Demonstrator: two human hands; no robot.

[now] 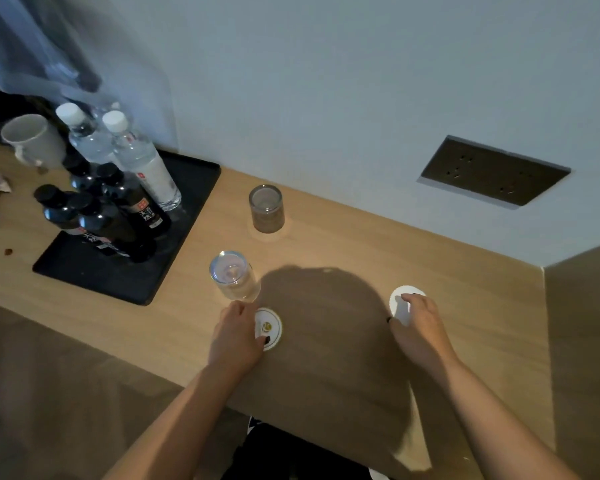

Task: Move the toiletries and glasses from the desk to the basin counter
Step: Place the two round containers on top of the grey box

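Both hands rest fingers-down on round white paper discs on the wooden desk [343, 237], each pinching at a disc's edge, though whether either disc is lifted or only pressed I cannot tell. From the left hand [236, 337], whose thumb lies across a printed disc [271, 327], the clear glass [234, 277] stands upright at about twelve o'clock, its base just beside the fingertips; the second glass [266, 208] stands further off, towards one o'clock, near the wall. The left hand is plainly nearer to both. The right hand [418, 323], well apart at three o'clock, covers a plain disc [400, 296]. Both forearms reach in from six o'clock, wrists low, palms down. At ten o'clock a black tray [194, 188] holds bottles.
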